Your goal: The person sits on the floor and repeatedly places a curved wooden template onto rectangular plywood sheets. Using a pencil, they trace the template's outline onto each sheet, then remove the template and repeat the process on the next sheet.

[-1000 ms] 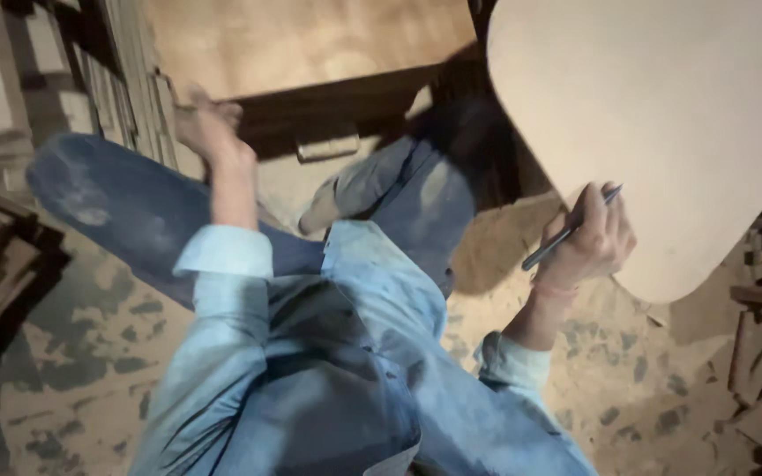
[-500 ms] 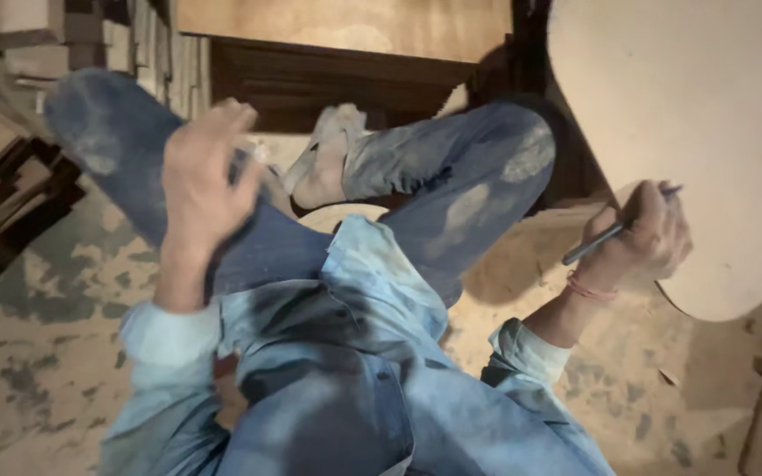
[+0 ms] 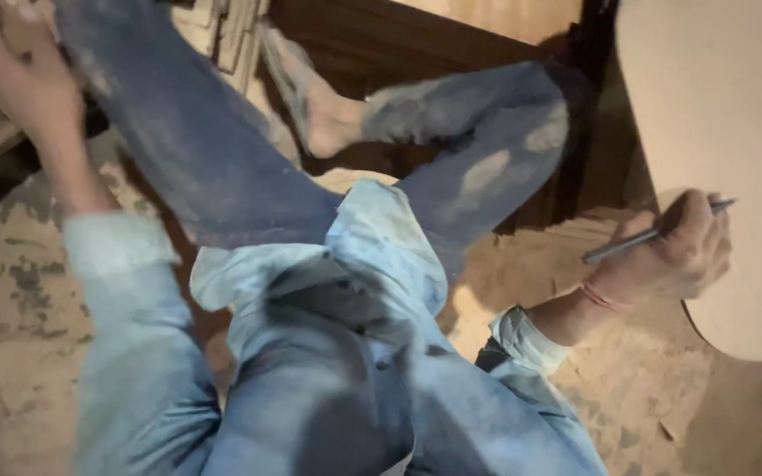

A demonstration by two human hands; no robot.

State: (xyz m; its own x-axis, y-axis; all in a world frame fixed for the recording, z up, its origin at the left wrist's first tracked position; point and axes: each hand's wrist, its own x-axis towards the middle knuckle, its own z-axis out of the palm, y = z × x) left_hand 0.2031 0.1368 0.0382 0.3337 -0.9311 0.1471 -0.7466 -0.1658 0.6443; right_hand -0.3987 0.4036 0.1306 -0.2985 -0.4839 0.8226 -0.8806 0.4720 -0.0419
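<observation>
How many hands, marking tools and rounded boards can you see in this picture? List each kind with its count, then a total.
Hands: 2, the left hand raised and blurred, the right hand gripping the tool
Thin grey marking tool: 1
Pale rounded board: 1
Total: 4

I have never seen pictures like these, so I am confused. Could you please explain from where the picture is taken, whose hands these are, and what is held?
There is no machine here. A camera worn on a person's head looks down at their own body, so you see their pale blue shirt and their jeans, with the legs bent on a dusty floor. The right hand grips a thin pencil-like tool and rests against a pale rounded wooden board. The left hand is raised at the top left; it is blurred, so I cannot tell whether it holds anything. A bare foot shows beside dark wooden furniture.
</observation>
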